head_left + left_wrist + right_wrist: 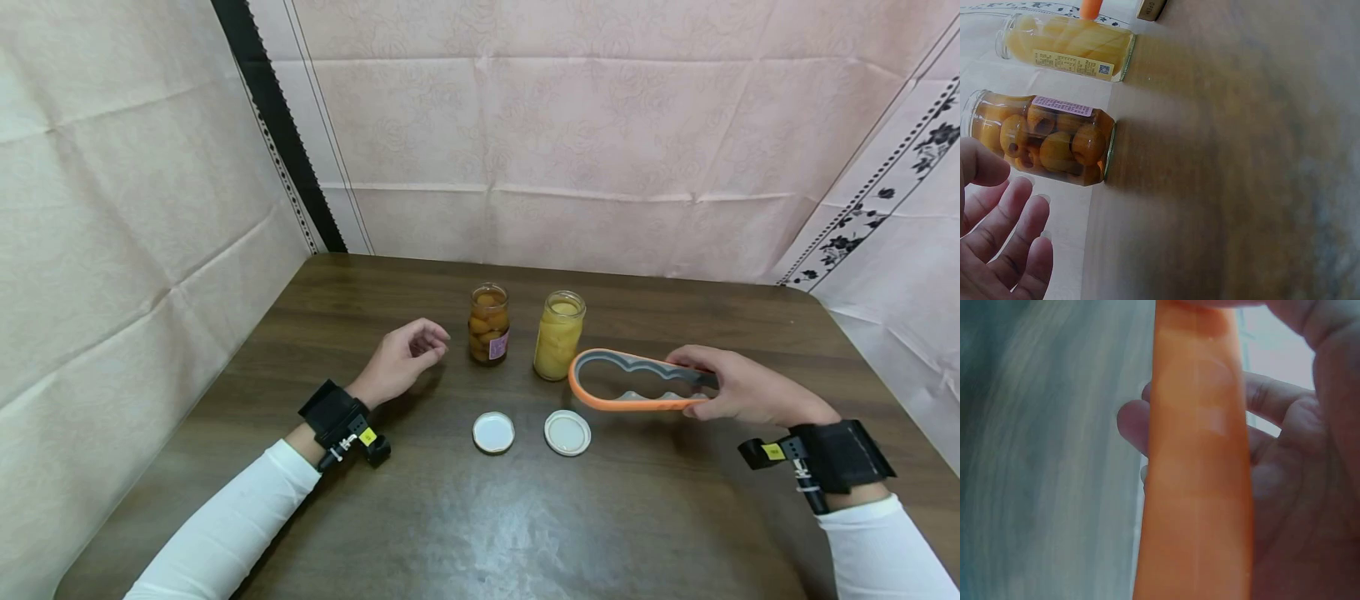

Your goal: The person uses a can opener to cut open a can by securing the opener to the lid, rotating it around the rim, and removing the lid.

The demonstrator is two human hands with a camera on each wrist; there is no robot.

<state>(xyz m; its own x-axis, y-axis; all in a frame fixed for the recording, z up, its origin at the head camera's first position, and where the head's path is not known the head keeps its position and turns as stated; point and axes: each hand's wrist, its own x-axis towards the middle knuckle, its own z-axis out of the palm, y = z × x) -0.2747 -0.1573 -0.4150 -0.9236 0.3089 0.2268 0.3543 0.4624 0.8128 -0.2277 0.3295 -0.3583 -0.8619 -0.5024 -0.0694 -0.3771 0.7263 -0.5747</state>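
My right hand [738, 387] grips the handle ends of an orange jar opener [618, 405] with wavy grey inner edges; its rounded end is beside a jar of yellow fruit [557, 343]. In the right wrist view, the orange band of the jar opener [1200, 462] hides part of the fingers. My left hand [401, 358] hovers, loosely curled and holding nothing, left of a jar of brown-orange round fruit [480, 333]. The left wrist view shows its fingertips near the brown fruit jar [1057, 147]. Both jars stand upright without lids.
Two white lids, a left lid [493, 432] and a right lid [567, 432], lie on the wooden table [450, 517] in front of the jars. Pale cloth [600, 150] hangs behind the table, and more cloth [112, 208] is at the left.
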